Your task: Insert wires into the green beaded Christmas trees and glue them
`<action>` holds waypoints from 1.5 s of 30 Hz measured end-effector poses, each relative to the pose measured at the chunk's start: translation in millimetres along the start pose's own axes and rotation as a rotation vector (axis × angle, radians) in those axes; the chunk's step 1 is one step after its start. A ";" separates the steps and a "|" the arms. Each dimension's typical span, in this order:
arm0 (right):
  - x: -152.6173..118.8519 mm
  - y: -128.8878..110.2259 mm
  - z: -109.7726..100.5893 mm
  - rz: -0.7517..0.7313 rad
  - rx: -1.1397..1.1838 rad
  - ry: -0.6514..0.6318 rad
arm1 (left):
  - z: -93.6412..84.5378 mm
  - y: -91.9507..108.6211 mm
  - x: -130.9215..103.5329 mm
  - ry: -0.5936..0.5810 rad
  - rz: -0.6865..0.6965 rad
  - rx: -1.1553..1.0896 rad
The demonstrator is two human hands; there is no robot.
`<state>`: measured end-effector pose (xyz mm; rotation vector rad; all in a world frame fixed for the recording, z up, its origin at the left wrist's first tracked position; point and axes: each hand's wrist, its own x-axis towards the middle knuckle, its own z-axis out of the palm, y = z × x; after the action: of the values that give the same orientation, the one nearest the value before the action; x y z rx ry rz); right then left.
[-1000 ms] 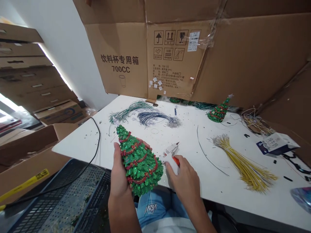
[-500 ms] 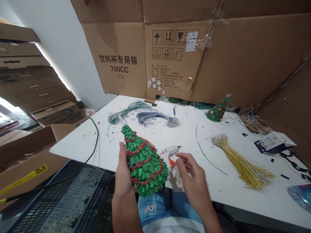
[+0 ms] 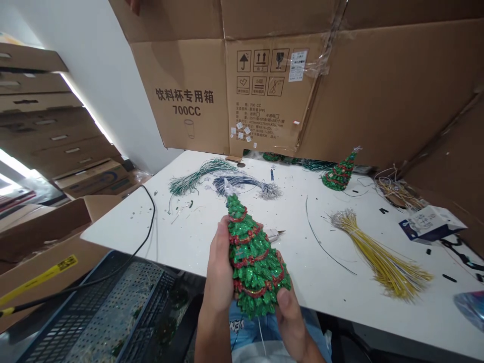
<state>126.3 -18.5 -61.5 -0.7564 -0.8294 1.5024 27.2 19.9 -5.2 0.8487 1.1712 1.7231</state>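
Both hands grip the green tree (image 3: 259,262) above the near edge of the white bench (image 3: 177,232). The left hand (image 3: 217,267) is curled along the left side of the tree, thumb up. The right hand (image 3: 289,312) is closed around the lower right side, thumb resting on the front. The tree is tilted, its pale star tip toward the far side; red garlands wind around it, and a thin white wire hangs from its base.

Containers:
- Blue crate (image 3: 73,305): open, near left, below bench level. It has mesh sides and holds pale strands and green fragments over a perforated surface.
- Open carton (image 3: 56,254): left, beside the crate, with a yellow strip on its wall. Some pale material is visible inside; its type cannot be determined.
- Blue-and-white box (image 3: 433,223): far right on the bench; its contents are not visible.
- Cardboard panels (image 3: 272,96): upright along the far edge. Green items show at the gap beneath them.

Other items on the bench: a glue gun (image 3: 273,235), partly hidden behind the tree; a green wire bundle (image 3: 200,175) and a blue wire bundle (image 3: 245,181), far left; a yellow wire bundle (image 3: 378,252), right; a second tree (image 3: 338,174), standing far right.
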 end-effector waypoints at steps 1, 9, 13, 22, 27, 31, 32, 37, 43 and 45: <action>0.7 2.8 -2.3 -0.005 0.005 -0.008 | -2.2 -0.8 1.3 0.013 0.060 0.054; 3.1 28.4 -30.9 0.032 0.039 -0.031 | -7.0 1.5 1.0 0.092 0.528 0.246; 2.1 19.0 -24.4 0.026 -0.002 -0.008 | -9.2 0.4 1.3 0.061 0.591 0.322; 1.4 -1.8 -6.4 -0.017 -0.040 -0.001 | -14.5 2.7 3.1 0.020 0.607 0.392; -0.8 -1.7 -11.4 -0.015 -0.053 0.016 | -14.9 2.7 3.5 0.018 0.624 0.392; -2.5 -0.1 -18.5 -0.005 -0.094 0.003 | -14.5 3.2 2.8 0.034 0.639 0.406; -2.7 0.2 -19.2 -0.008 -0.098 0.006 | -14.5 3.5 2.4 0.037 0.645 0.414; -3.0 -0.8 -14.7 -0.010 -0.051 0.018 | -15.1 3.9 0.3 0.046 0.693 0.471; -2.3 -2.1 -9.3 -0.065 0.030 -0.039 | -13.5 2.4 -1.4 0.064 0.755 0.444; -1.8 -1.7 -9.9 -0.074 0.023 -0.042 | -13.1 2.7 -1.5 0.060 0.766 0.439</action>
<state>135.7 -19.5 -65.4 -0.6724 -0.8608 1.4634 15.6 13.4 -7.0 1.6869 1.3959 2.1177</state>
